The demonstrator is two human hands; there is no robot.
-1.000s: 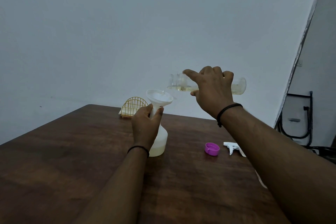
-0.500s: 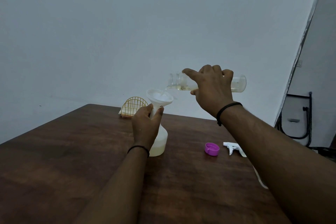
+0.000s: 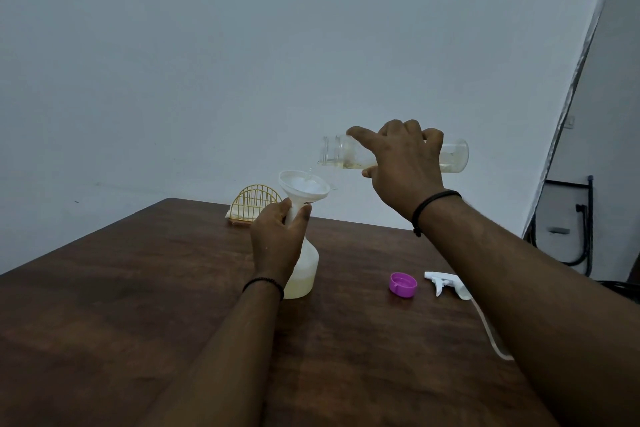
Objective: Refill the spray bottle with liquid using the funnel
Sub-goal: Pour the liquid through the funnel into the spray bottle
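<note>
A white translucent spray bottle (image 3: 304, 274) stands on the brown table (image 3: 138, 305), with pale yellow liquid in its base. A white funnel (image 3: 304, 185) sits in its neck. My left hand (image 3: 277, 239) grips the bottle's neck just under the funnel. My right hand (image 3: 403, 163) holds a clear bottle (image 3: 337, 151) lying almost level above and to the right of the funnel, its mouth over the funnel's rim. A thin stream of pale liquid (image 3: 309, 173) falls from the mouth into the funnel. The white spray trigger head (image 3: 445, 282) with its tube lies on the table at the right.
A purple cap (image 3: 402, 284) lies on the table left of the trigger head. A yellow wire napkin holder (image 3: 254, 206) stands at the table's far edge against the wall. A dark folded frame (image 3: 568, 218) leans at the far right.
My right hand has lifted the clear bottle's rear end slightly, and liquid has begun to run from its mouth into the funnel. My left hand has stayed on the spray bottle.
</note>
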